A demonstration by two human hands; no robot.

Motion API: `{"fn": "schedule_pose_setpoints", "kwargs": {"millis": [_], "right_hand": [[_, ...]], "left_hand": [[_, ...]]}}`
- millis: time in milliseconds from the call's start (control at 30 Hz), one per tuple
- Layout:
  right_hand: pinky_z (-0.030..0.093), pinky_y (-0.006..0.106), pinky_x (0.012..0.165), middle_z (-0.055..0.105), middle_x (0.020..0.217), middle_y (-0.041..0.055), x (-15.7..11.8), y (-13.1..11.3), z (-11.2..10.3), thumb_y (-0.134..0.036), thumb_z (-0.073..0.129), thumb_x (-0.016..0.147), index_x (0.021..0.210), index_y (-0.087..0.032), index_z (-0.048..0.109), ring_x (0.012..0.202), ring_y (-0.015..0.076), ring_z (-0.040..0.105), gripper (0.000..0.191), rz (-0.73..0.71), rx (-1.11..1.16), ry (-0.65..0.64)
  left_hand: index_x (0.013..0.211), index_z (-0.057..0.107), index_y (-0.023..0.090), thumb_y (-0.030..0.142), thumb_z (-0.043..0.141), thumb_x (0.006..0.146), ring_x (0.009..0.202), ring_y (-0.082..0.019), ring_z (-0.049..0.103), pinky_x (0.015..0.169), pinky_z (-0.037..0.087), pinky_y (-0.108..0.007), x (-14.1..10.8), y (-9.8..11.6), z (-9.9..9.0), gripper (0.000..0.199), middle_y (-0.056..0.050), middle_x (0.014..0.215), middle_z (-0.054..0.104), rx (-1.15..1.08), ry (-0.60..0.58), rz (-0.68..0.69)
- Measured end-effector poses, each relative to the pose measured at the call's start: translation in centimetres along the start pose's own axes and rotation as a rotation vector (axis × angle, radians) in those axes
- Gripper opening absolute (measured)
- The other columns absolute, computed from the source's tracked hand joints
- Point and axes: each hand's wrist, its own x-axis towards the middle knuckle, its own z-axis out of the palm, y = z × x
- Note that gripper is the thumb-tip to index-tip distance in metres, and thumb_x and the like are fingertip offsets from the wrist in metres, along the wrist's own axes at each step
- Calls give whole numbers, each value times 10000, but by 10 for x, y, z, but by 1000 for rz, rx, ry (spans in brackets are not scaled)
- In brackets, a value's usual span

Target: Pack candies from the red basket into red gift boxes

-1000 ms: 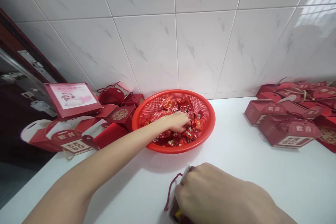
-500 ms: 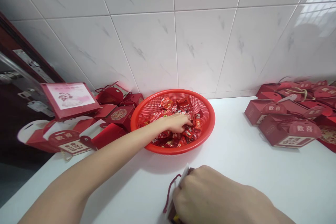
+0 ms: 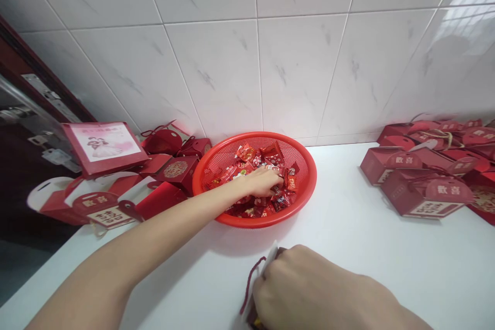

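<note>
A round red mesh basket [image 3: 253,223] holds many red-wrapped candies [image 3: 281,201]. My left hand [image 3: 265,181] reaches into it from the left, its curled fingers down among the wrappers; what the fingertips hold, if anything, is hidden. At the bottom centre my right hand [image 3: 305,283] is closed around a small dark red box [image 3: 251,314] with a pale inner flap and a dark red cord [image 3: 251,282]. Something yellow shows inside that box, and most of it lies behind the hand.
Red gift boxes are grouped on the white table [image 3: 340,247], some open at the left [image 3: 104,209], others at the right [image 3: 425,193]. A pink picture box [image 3: 104,147] tops the left group. Behind is a tiled wall [image 3: 216,72]; a dark door frame stands at far left.
My left hand has shifted very slightly among the candies, and a few wrappers by its fingertips have moved. My right hand and the box are nearly still.
</note>
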Motion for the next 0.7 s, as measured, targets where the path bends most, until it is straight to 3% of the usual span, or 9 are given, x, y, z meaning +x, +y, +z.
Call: {"fn": "schedule_pose_setpoints", "kwargs": {"millis": [100,233,400,533,700], "right_hand": [[388,264,469,696,756,51,-1,0,-1,-51,561,820,860,-199,721,642,196,622,222,5,7,37],[369,264,443,669,697,45,0,1,2,-53,549,818,767,-193,691,584,186,587,206,4,13,65],[375,248,459,638,644,33,2,1,8,-64,558,800,683,-190,649,571,168,580,195,29,41,131],[386,259,472,658,657,36,2,0,8,-44,571,773,700,-182,662,597,182,610,180,28,14,102],[382,267,471,708,739,42,2,-1,6,-12,584,755,793,-169,691,626,192,648,194,18,-30,33]], "left_hand": [[900,701,173,233,660,858,863,-228,668,725,450,-296,-3,-5,-6,84,-72,958,725,-23,87,-26],[980,707,170,222,695,844,927,-220,674,829,469,-306,-15,-12,-17,146,-65,994,732,-225,282,-44],[1017,714,194,254,736,826,881,-181,665,831,492,-311,-38,-5,-27,202,-35,1000,716,-444,487,-53],[1014,718,195,218,750,807,867,-164,657,828,490,-298,-51,7,-32,210,-14,972,719,-533,577,-48],[1025,707,210,221,733,812,913,-176,659,849,487,-306,-60,15,-35,214,-7,981,729,-553,606,-50]]}}
